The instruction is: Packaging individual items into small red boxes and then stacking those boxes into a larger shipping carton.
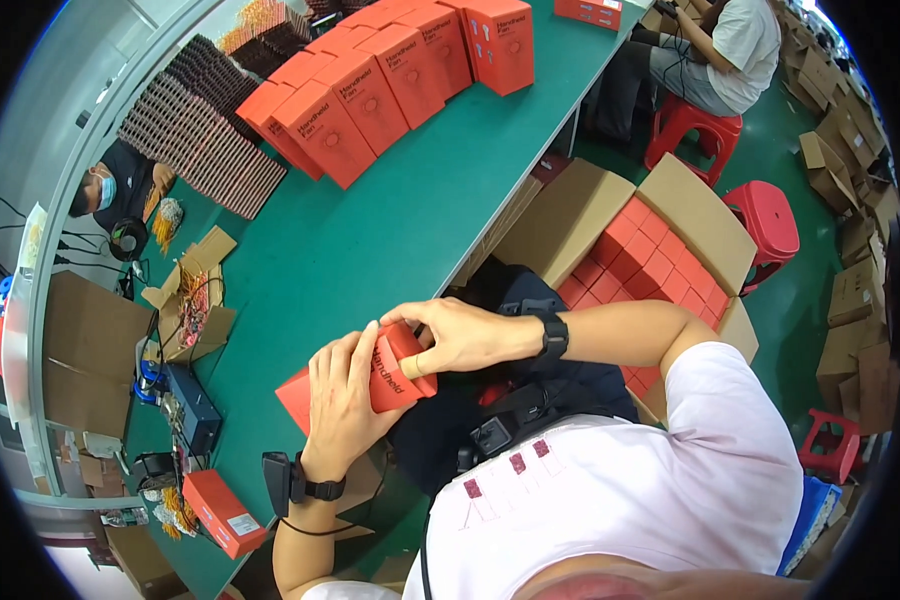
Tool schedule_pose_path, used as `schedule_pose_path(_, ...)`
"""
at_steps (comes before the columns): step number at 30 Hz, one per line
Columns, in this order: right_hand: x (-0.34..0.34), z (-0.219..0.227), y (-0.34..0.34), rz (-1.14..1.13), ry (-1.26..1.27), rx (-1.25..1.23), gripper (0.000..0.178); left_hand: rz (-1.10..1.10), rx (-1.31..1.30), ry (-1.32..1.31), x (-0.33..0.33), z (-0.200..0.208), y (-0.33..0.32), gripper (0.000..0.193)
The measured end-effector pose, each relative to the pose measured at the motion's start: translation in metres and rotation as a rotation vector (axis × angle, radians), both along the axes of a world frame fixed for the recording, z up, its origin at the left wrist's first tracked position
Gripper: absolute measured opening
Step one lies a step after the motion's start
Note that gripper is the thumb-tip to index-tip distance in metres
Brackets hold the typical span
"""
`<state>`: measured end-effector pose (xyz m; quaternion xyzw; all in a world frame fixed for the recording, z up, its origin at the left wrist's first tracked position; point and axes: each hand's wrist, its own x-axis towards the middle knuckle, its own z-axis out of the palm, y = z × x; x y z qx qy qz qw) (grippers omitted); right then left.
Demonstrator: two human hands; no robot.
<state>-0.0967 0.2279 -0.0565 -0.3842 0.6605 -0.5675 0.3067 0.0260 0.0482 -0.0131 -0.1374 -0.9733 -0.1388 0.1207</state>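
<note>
Far left edge: a masked person (110, 190) is seated beyond the table's far rim, beside brown cardboard cartons (95, 350).
Small open carton: one (195, 295), holding wires and small parts, is set on the green table (370, 240) near its left edge.
Dark trays: stacks of ribbed trays (205, 130) are laid along the upper left of the table; the number of stacks cannot be told.
Lone orange box: one (222, 512) is lying at the table's near left corner, well apart from the hands.
Left hand (342, 400): it is closed around the underside and side of the held orange box (370, 378), with a dark band worn at the wrist.
Held orange box: one, gripped between both hands just above the table's near edge, in front of the person's body.
Right hand (462, 335): it is clamped on the top end of the same box, fingers curled over the flap; a black watch is worn.
Open room: a broad bare stretch of green table is left between the hands and the row of boxes.
Row of orange boxes (390, 75): about eight are counted standing upright, touching side by side, at the far part of the table.
Large carton (660, 255): one, flaps open, is standing on the floor to the right of the table edge, filled with orange boxes packed in rows.
Red stools (765, 215): three are seen on the green floor.
Second person (720, 50): seated at the top right.
</note>
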Motion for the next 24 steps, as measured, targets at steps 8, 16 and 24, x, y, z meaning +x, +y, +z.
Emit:
schedule_pose_path(8,-0.001,-0.011,-0.001,0.067,0.014,-0.002,0.054,-0.061,-0.01,-0.05,0.0,-0.002,-0.007,0.077)
schedule_pose_path(16,0.005,-0.033,-0.011,0.032,-0.04,0.019,0.057,-0.024,-0.085,-0.14,0.006,-0.008,-0.02,0.076)
schedule_pose_path(24,0.024,-0.047,-0.015,0.06,-0.26,-0.102,0.055,0.033,-0.041,-0.176,0.013,-0.008,-0.024,0.077)
